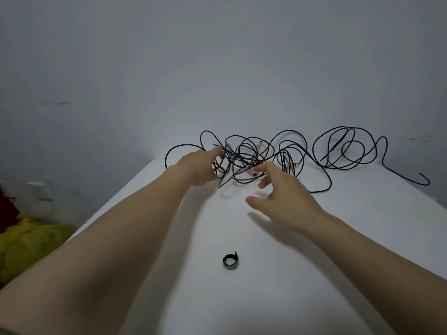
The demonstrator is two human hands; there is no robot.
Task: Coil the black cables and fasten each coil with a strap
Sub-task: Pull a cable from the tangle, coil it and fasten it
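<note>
The black cables (242, 156) lie as one loose tangle along the far edge of the white table (338, 238). Its long axis runs from 9 to 3 o'clock, and a free tail hooks off at the 3 o'clock end. Both hands are at the left half of this sprawl.

The left hand (200, 166) is the nearer one. Its fingertips are buried in the loops at its 12 o'clock, and I cannot tell whether they close on a strand.

The right hand (285, 192) hovers with fingers spread apart and holds nothing. The tangle is at its 11 o'clock, and its forefinger reaches towards a pink-marked cable end (251, 170).

The rolled black strap (230, 261) sits alone at 6 o'clock, well apart from the cables and between the forearms. Judging by this, separating one cable comes first, probably starting from that pink end.
</note>
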